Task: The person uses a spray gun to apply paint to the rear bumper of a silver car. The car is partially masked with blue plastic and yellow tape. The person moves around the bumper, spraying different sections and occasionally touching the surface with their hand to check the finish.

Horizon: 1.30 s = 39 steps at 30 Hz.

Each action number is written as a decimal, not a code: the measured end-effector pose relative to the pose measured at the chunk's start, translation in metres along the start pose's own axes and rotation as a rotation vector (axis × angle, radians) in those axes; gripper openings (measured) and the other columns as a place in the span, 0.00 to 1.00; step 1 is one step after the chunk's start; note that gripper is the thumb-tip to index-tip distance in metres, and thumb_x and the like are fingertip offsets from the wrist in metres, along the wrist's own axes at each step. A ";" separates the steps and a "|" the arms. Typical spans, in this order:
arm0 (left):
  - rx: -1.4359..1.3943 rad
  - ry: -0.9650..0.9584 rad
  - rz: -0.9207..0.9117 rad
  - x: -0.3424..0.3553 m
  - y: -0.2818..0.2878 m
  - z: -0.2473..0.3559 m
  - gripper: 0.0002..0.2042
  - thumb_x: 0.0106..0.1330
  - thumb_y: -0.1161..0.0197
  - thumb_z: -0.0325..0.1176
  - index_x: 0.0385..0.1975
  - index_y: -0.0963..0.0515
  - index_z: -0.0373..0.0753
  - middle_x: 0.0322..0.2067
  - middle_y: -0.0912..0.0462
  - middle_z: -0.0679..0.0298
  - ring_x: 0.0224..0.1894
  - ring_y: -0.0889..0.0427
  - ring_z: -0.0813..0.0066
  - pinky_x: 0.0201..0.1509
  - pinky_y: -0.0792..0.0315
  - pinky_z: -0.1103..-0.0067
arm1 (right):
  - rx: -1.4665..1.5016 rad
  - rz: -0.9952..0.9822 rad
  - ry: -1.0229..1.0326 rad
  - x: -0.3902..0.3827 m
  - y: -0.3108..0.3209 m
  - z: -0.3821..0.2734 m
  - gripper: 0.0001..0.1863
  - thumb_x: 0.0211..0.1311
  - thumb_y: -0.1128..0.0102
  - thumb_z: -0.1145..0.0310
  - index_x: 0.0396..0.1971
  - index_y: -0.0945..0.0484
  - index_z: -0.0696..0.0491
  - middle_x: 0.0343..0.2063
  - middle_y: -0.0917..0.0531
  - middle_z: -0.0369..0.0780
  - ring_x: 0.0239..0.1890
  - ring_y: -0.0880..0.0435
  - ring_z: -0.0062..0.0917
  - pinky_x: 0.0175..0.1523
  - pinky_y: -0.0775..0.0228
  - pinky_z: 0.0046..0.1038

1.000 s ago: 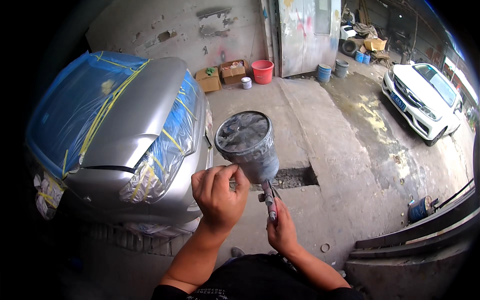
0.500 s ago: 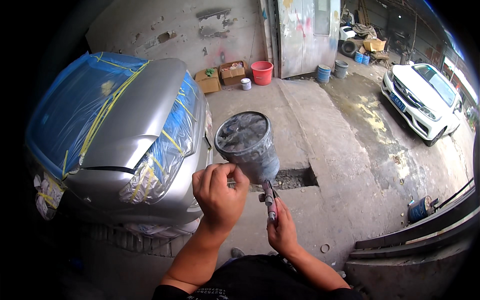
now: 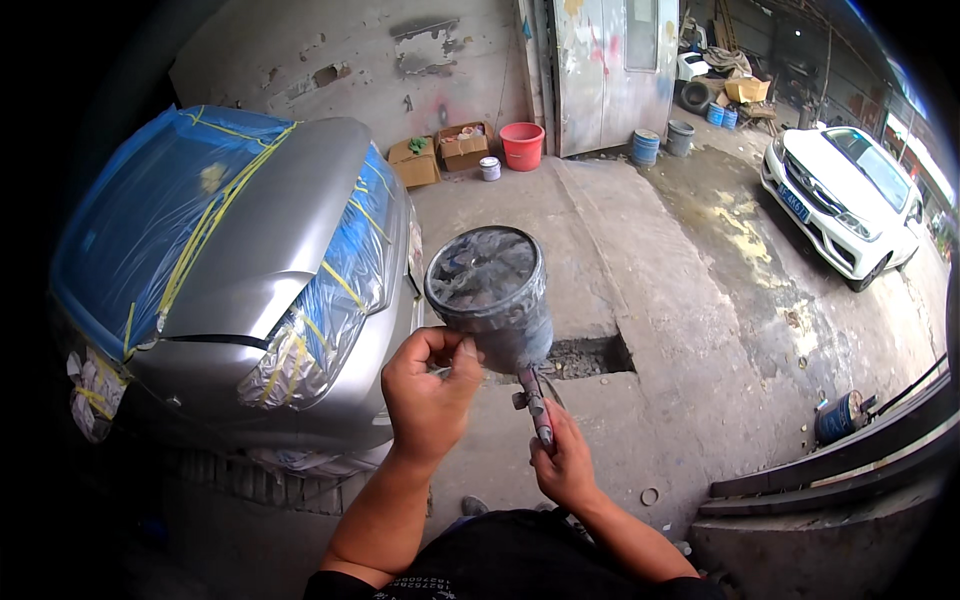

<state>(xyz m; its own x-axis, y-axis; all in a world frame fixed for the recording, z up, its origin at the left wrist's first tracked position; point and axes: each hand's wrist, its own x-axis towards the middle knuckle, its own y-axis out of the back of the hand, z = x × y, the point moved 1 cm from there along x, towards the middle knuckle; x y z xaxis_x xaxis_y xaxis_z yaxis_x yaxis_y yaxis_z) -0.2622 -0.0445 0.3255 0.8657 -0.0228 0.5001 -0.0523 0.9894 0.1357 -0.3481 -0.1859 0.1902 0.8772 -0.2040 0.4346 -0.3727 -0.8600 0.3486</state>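
A spray gun (image 3: 533,398) with a large, grey-smeared paint cup (image 3: 485,275) on top is in front of me, the cup's lid facing up. My right hand (image 3: 565,460) grips the gun's handle beneath the cup. My left hand (image 3: 430,385) is closed at the cup's lower left side, thumb and curled index finger against it; its other fingertips are hidden. Left of both hands stands a silver car (image 3: 250,240), its glass and lights masked with blue and clear plastic and yellow tape.
A white car (image 3: 830,195) stands at right. Cardboard boxes (image 3: 415,160), a red bucket (image 3: 522,145) and drums (image 3: 645,147) line the back wall by a metal door (image 3: 610,80). A rubble-filled pit (image 3: 590,357) breaks the floor ahead. Dark metal beams (image 3: 830,460) run along the lower right.
My left hand has turned, so its thumb now shows against the cup. The cup and gun have shifted slightly left and down.
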 end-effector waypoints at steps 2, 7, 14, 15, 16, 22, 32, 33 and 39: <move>-0.098 0.069 -0.041 0.000 0.002 0.000 0.04 0.63 0.41 0.25 0.31 0.27 0.30 0.28 0.21 0.63 0.30 0.22 0.80 0.38 0.28 0.82 | 0.030 -0.025 -0.027 -0.001 -0.002 0.004 0.28 0.52 0.48 0.82 0.57 0.35 0.58 0.50 0.27 0.50 0.42 0.22 0.37 0.45 0.27 0.30; -0.220 0.166 -0.057 0.000 0.003 0.002 0.05 0.63 0.42 0.25 0.32 0.27 0.30 0.28 0.21 0.62 0.30 0.22 0.79 0.40 0.28 0.81 | 0.100 -0.064 -0.079 -0.003 -0.005 0.011 0.30 0.51 0.50 0.83 0.59 0.35 0.56 0.49 0.27 0.46 0.30 0.22 0.25 0.31 0.25 0.24; -0.350 0.166 -0.085 -0.001 0.008 0.000 0.06 0.63 0.41 0.28 0.33 0.26 0.30 0.28 0.20 0.61 0.30 0.23 0.80 0.38 0.29 0.83 | 0.201 -0.125 -0.127 -0.003 -0.007 0.014 0.29 0.53 0.49 0.82 0.59 0.35 0.54 0.48 0.27 0.44 0.27 0.22 0.21 0.30 0.25 0.23; -0.366 0.158 -0.091 -0.001 0.008 -0.001 0.06 0.63 0.41 0.28 0.33 0.27 0.30 0.28 0.19 0.61 0.29 0.24 0.83 0.36 0.30 0.85 | 0.221 -0.131 -0.139 -0.003 -0.005 0.013 0.29 0.53 0.49 0.81 0.59 0.34 0.54 0.47 0.27 0.43 0.26 0.22 0.21 0.30 0.25 0.23; -0.383 0.150 -0.098 0.000 0.007 -0.001 0.06 0.63 0.41 0.28 0.34 0.27 0.31 0.28 0.19 0.62 0.29 0.26 0.86 0.35 0.32 0.87 | 0.241 -0.138 -0.152 -0.002 -0.004 0.012 0.28 0.54 0.48 0.80 0.59 0.34 0.54 0.46 0.26 0.43 0.26 0.22 0.21 0.30 0.25 0.23; -0.460 0.149 -0.126 -0.001 0.011 -0.005 0.07 0.63 0.40 0.30 0.33 0.27 0.31 0.28 0.18 0.61 0.31 0.25 0.84 0.39 0.31 0.85 | 0.399 -0.202 -0.309 0.000 -0.002 0.002 0.24 0.55 0.46 0.78 0.54 0.32 0.55 0.29 0.29 0.35 0.24 0.24 0.18 0.29 0.26 0.23; -0.655 0.081 -0.197 -0.001 0.017 -0.011 0.06 0.63 0.44 0.29 0.34 0.29 0.34 0.32 0.20 0.57 0.39 0.21 0.73 0.45 0.29 0.79 | 0.581 -0.286 -0.480 0.000 0.003 0.005 0.11 0.56 0.44 0.77 0.39 0.31 0.57 0.22 0.33 0.31 0.23 0.26 0.17 0.30 0.27 0.23; -0.653 0.080 -0.188 -0.001 0.018 -0.011 0.06 0.63 0.44 0.29 0.35 0.30 0.34 0.32 0.20 0.58 0.40 0.20 0.72 0.45 0.29 0.78 | 0.593 -0.291 -0.491 0.000 0.003 0.005 0.10 0.56 0.44 0.77 0.38 0.31 0.57 0.22 0.33 0.31 0.23 0.26 0.17 0.30 0.28 0.23; -0.678 0.116 -0.178 -0.002 0.014 -0.003 0.07 0.64 0.44 0.29 0.36 0.31 0.35 0.28 0.22 0.59 0.35 0.20 0.73 0.35 0.29 0.81 | 0.574 -0.299 -0.494 -0.002 0.003 0.012 0.20 0.56 0.46 0.76 0.51 0.31 0.56 0.24 0.30 0.33 0.24 0.24 0.17 0.31 0.26 0.23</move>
<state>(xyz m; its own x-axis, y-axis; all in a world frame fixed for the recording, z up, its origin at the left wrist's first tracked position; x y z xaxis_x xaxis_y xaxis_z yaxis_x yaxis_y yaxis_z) -0.2634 -0.0298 0.3243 0.8818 -0.2141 0.4201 0.3833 0.8444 -0.3742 -0.3468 -0.1938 0.1804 0.9973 0.0048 -0.0729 -0.0059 -0.9893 -0.1460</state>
